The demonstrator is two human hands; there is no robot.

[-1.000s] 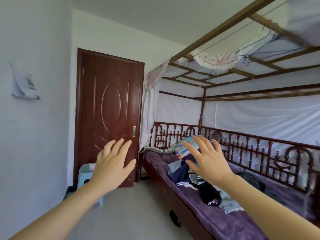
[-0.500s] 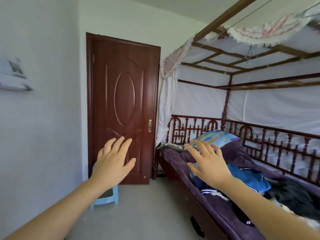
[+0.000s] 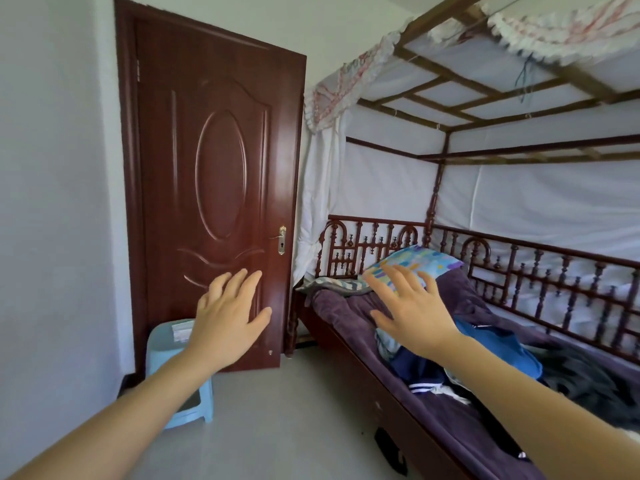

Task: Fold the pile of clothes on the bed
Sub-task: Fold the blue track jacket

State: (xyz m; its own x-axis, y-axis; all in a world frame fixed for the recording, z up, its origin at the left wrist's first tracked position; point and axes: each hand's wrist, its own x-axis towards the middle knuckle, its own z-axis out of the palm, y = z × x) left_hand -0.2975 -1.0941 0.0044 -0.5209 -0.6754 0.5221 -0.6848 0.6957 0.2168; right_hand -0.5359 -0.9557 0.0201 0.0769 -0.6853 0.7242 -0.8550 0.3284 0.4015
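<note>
A loose pile of clothes lies on the purple bed cover at the right: a blue garment, a navy one with white stripes, and dark grey fabric further right. My left hand is raised in front of the door, fingers spread, holding nothing. My right hand is raised above the head end of the bed, also spread and empty, hovering over the near end of the pile without touching it. My right forearm covers part of the clothes.
A dark wooden door stands shut ahead. A light blue plastic stool sits by it on the pale floor. The bed has a carved wooden railing, a canopy frame with white netting, and a colourful pillow.
The view has turned left and dipped, so door and stool fill more of the frame. Both hands stay raised and spread, holding nothing.
</note>
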